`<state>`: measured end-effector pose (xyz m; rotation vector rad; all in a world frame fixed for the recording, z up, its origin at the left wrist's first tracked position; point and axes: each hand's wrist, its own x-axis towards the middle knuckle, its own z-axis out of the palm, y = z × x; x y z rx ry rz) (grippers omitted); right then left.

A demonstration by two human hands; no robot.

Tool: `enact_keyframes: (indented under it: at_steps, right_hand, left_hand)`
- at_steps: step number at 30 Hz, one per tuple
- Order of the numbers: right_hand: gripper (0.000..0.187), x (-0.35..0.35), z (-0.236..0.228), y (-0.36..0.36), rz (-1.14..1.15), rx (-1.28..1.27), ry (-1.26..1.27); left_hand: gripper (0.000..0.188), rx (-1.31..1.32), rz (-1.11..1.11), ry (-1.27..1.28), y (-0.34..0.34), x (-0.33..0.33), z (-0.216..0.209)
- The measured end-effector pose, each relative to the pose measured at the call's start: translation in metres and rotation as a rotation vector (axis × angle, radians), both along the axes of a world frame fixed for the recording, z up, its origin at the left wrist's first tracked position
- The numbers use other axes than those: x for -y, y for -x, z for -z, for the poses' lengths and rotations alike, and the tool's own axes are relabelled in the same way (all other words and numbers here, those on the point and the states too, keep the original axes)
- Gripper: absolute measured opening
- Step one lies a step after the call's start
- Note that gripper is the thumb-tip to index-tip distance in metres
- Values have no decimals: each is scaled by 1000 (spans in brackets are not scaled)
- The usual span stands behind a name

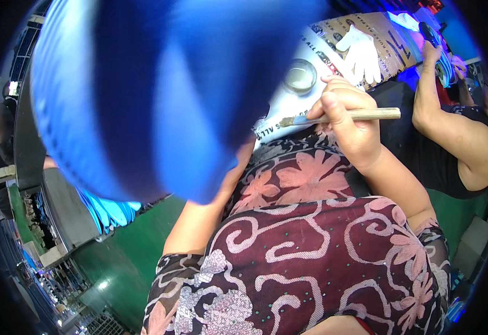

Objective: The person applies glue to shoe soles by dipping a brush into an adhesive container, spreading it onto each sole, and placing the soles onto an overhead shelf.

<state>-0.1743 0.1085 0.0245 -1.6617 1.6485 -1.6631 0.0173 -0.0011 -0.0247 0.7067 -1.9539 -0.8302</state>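
Observation:
My right hand (pixel 349 114) is closed round the wooden handle of a small flat brush (pixel 375 114), whose bristles point left over the white printed sheet (pixel 281 133). A large smooth blue thing with dark bands (pixel 194 84) looms very near, blurred, so its kind cannot be made out. It covers my left hand; only the left forearm (pixel 196 223) shows, running up behind it. Above the brush stands a small round glass dish (pixel 300 76) with pale contents. To the right of the dish lies a white glove (pixel 361 53), fingers toward me.
Brown printed cardboard (pixel 386 42) covers the table's far part. At right a co-worker's arm (pixel 425 95) holds a black and light blue piece (pixel 444 64). At left, light blue curved pieces (pixel 110 212) rest beside a grey surface (pixel 68 206). The floor (pixel 138 254) is green.

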Motion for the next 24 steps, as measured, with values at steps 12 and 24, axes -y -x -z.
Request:
enact_keyframes:
  at_steps: [12, 24]
  right_hand:
    - [36, -56, 32, 44, 265, 597, -149]
    - [33, -93, 39, 85, 410, 631, -101]
  left_hand:
    - [75, -104, 663, -1120, 7, -2, -134]
    - [68, -601, 1026, -1434, 377, 8, -266]
